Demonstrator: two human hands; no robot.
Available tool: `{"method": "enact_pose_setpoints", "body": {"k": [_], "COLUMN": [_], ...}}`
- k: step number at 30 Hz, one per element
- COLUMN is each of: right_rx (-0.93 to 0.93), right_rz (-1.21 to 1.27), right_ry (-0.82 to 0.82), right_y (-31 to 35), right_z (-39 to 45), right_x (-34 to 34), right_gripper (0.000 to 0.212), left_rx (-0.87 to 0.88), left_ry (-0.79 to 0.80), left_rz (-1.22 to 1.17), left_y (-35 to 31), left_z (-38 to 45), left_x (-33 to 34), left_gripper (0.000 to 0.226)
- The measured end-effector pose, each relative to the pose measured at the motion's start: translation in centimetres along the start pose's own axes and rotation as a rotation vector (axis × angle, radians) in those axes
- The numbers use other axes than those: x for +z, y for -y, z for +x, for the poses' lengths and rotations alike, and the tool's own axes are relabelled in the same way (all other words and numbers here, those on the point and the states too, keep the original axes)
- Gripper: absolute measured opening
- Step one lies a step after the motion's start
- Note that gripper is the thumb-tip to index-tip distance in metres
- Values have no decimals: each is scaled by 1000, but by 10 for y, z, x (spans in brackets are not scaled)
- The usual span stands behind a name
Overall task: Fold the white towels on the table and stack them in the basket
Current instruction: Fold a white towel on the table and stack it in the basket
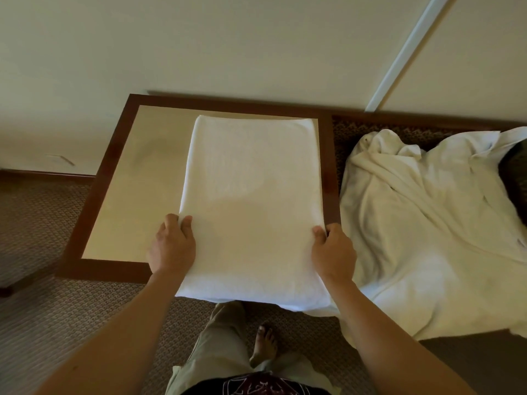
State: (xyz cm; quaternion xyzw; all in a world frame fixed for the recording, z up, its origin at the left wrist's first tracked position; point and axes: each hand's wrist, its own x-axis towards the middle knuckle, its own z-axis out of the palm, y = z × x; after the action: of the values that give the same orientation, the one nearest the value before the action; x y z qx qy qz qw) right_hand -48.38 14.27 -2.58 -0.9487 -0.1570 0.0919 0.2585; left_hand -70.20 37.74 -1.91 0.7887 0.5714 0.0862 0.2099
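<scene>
- Your left hand point(172, 246) pinches the left edge of the folded white towel point(251, 195), fingers curled over the cloth at centre left of the frame.
- Your right hand point(333, 253) grips the towel's right edge, thumb on top, level with the left hand.
- The towel lies flat along the right half of the surface point(119, 195), a tan top with a dark wooden border; its near end overhangs the front border toward your legs.
- A heap of unfolded white towels point(422, 223) sits crumpled at the right of the frame, just beside the surface.
- Patterned carpet point(42, 223) fills the lower left.
</scene>
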Motion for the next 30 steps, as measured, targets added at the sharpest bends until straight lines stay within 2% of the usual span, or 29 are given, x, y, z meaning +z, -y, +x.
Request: {"method": "enact_pose_setpoints", "body": {"k": [2, 3, 5, 6, 8, 10, 11, 12, 14, 18, 20, 22, 23, 25, 26, 27, 30], "right_rx": [39, 42, -13, -80, -298, -481, -531, -544, -466, -89, 49, -23, -157, -461, -556, -588, -482], "right_rz": [69, 81, -18, -79, -146, -214, -262, -320, -412, -411, -346, -330, -328, -342, -365, -386, -434], "right_ry": [-11, -49, -163, -179, -47, 161, 224, 275, 345, 360, 292, 193, 172, 234, 268, 287, 277], "right_y": [1, 1, 5, 12, 33, 48, 48, 43, 22, -14, -11, 2, 12, 21, 17, 8, -36], "right_z": [-4, -7, -16, -24, -40, -49, -47, -41, -23, 1, -3, -26, -46, -88, -102, -108, -98], "right_x": [-2, -3, -1, 1, 13, 32, 37, 37, 24, -8, -11, -6, -1, 17, 23, 25, 7], "right_gripper": [15, 18, 33, 41, 53, 58, 60, 62, 63, 61, 64, 65, 66, 66, 65, 63, 62], "left_rx": [-11, -26, 10, 85, 334, 557, 607, 612, 549, 297, 157, 176, 285, 568, 651, 673, 529], "left_ry": [-21, -51, -132, -149, -41, 185, 270, 313, 302, 277, 219, 156, 158, 252, 291, 309, 279], "left_rz": [-27, -37, 39, 85, 127, 202, 250, 298, 363, 410, 407, 386, 363, 326, 338, 357, 406], "left_y": [-2, -1, -3, -10, -33, -55, -57, -53, -28, 18, 18, 4, -4, -12, -11, -5, 34], "left_z": [-4, -6, -12, -17, -31, -43, -43, -39, -22, 9, 9, -15, -35, -79, -96, -104, -99], "left_x": [-1, -2, -2, 0, 10, 27, 34, 36, 34, 10, 1, 2, 7, 25, 31, 34, 19], "left_gripper": [29, 27, 31, 35, 43, 55, 61, 66, 71, 72, 76, 72, 67, 62, 61, 62, 65]}}
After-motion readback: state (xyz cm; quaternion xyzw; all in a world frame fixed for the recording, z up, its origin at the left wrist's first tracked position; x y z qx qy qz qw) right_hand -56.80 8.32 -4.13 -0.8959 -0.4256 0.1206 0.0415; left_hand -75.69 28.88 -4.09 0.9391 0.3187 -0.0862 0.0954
